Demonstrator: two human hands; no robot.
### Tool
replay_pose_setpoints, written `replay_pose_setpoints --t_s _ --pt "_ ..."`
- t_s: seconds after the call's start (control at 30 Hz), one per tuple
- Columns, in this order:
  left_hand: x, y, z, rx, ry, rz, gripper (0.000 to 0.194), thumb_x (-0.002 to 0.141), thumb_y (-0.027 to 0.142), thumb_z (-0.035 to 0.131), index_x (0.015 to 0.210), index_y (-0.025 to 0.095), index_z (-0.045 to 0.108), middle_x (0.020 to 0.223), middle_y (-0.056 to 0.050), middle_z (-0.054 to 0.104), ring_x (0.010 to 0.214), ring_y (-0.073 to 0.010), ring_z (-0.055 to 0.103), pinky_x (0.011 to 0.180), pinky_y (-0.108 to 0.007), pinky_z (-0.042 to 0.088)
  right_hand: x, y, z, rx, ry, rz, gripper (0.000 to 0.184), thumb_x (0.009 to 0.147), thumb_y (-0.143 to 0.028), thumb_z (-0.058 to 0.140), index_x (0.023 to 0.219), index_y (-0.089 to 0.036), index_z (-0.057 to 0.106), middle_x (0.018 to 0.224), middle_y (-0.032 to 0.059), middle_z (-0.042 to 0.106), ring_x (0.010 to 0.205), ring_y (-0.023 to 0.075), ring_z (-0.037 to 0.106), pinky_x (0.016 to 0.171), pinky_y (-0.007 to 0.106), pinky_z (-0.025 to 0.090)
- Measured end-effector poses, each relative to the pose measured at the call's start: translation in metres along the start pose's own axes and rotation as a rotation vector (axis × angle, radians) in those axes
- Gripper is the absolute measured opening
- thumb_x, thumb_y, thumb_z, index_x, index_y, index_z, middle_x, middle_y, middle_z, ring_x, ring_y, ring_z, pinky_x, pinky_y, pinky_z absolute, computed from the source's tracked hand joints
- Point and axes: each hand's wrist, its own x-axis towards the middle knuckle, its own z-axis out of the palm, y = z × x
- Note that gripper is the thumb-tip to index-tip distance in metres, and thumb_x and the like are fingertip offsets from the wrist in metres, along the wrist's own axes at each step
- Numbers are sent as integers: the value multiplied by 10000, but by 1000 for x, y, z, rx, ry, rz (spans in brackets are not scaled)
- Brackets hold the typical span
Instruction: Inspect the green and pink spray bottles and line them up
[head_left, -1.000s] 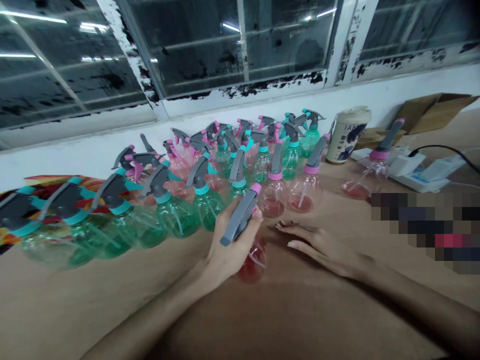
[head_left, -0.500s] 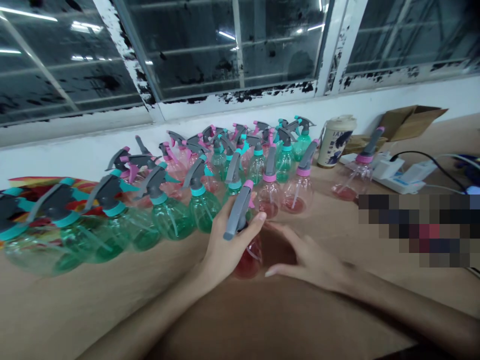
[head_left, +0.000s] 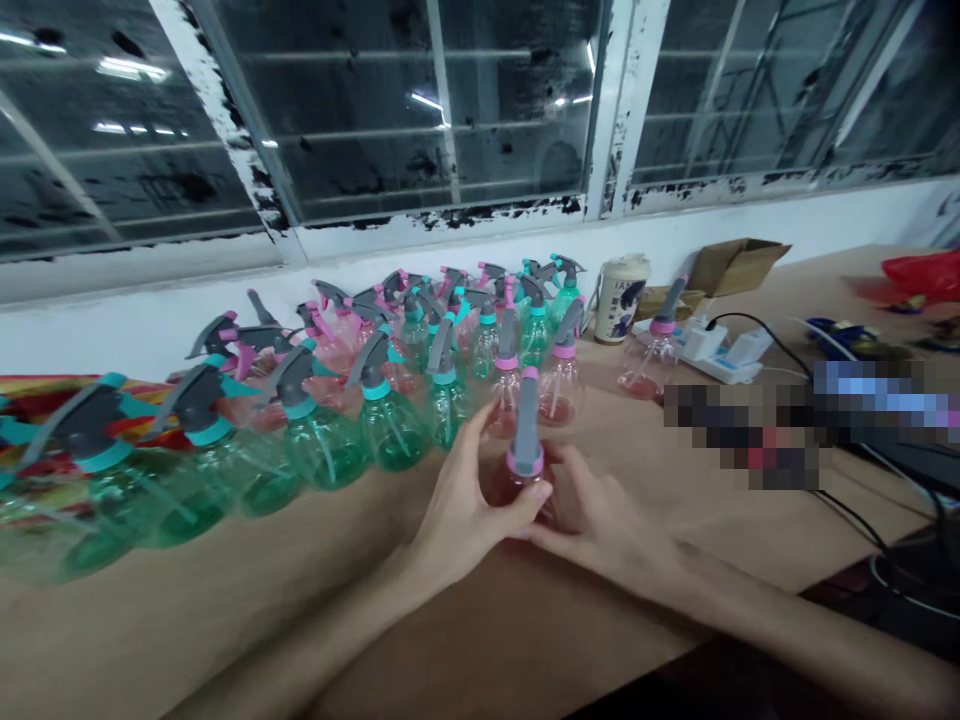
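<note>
Between my hands stands a pink spray bottle (head_left: 526,440) with a grey trigger head and a pink collar. My left hand (head_left: 466,502) is curled round its left side, thumb across the front just below the collar. On the other side my right hand (head_left: 604,512) cups the lower body, fingers and thumb closed round it. Their fingers hide most of the bottle's body. Just behind are two more pink spray bottles (head_left: 562,385). To the left a row of green spray bottles (head_left: 390,430) with turquoise collars stretches along the table.
Many more pink and green bottles crowd toward the wall. A cream lidded cup (head_left: 621,300), a single pink bottle (head_left: 651,360), a power strip (head_left: 731,362) with cables and an open cardboard box (head_left: 739,268) stand back right. A red plastic bag (head_left: 922,275) lies far right.
The head view has turned to the right. My left hand has shifted from the spray head to the bottle's side, and my right hand has closed in on the bottle. The trigger head has turned.
</note>
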Motion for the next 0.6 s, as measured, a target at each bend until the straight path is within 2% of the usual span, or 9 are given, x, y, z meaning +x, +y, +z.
replay_pose_setpoints --t_s 0.1,0.2,0.33,0.47,0.6 --pt "-8 -13 11 96 -54 35 664 820 326 613 1385 246 274 1442 -113 383 1325 -273 369 1091 -520 311 -14 29 -27 -89 75 67 636 730 -550 655 1214 -228 398 1179 127 592 1064 302 575 861 477 479" --pt "-14 -28 20 197 -109 56 571 839 269 575 1347 245 314 1409 -103 415 1308 -254 391 1077 -510 336 -17 62 -58 -180 161 121 629 727 -572 644 1195 -217 418 1168 137 591 1052 317 579 875 493 468" --pt "-15 -45 23 394 -103 118 464 827 216 563 1257 206 390 1289 -113 508 1221 -254 478 1021 -506 404 -4 100 -92 -329 181 75 594 740 -612 591 1144 -192 477 1108 151 607 1020 334 586 852 495 472" --pt "-14 -54 25 656 -122 258 343 814 155 523 1156 168 497 1270 -149 515 1182 -300 503 952 -523 453 20 123 -111 -484 192 54 574 769 -602 539 1172 -194 514 1128 155 590 1064 339 559 865 482 462" --pt "-13 -55 27 764 -108 289 311 807 131 501 1115 150 535 1249 -160 528 1140 -301 538 910 -492 495 44 133 -117 -578 161 150 491 765 -524 579 1142 -211 552 1097 143 616 1027 336 582 839 468 472"
